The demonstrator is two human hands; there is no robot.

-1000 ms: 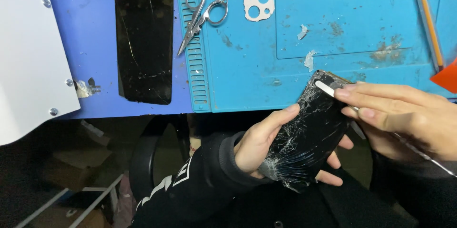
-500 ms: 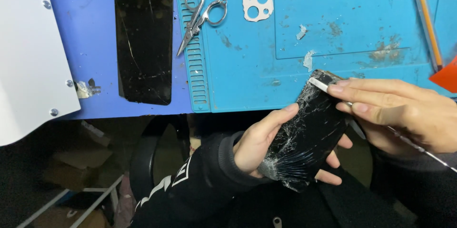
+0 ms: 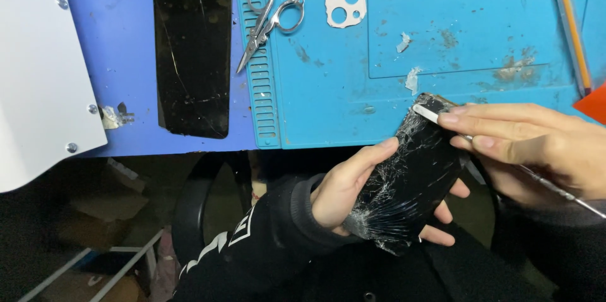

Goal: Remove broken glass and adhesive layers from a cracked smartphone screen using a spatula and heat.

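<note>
My left hand [image 3: 353,191] cups a black phone with a shattered glass face [image 3: 410,179] from below, thumb lying along its left edge, fingers curled under and showing past its right side. The phone sits tilted, its top corner pointing up and away from me toward the blue work mat [image 3: 442,37]. My right hand [image 3: 536,147] lies over that top corner with fingers stretched out and pressed together, pinching a thin metal pry tool [image 3: 555,185]; its flat pale tip rests on the phone's upper edge, and its shaft runs back under my palm and out past my right wrist.

Beyond my left hand, on the mat, lie a pair of scissors [image 3: 268,18] and a white camera-lens frame [image 3: 345,4]. Farther left of them lies a separate black screen panel [image 3: 192,46], and beyond that a white board [image 3: 38,68].
</note>
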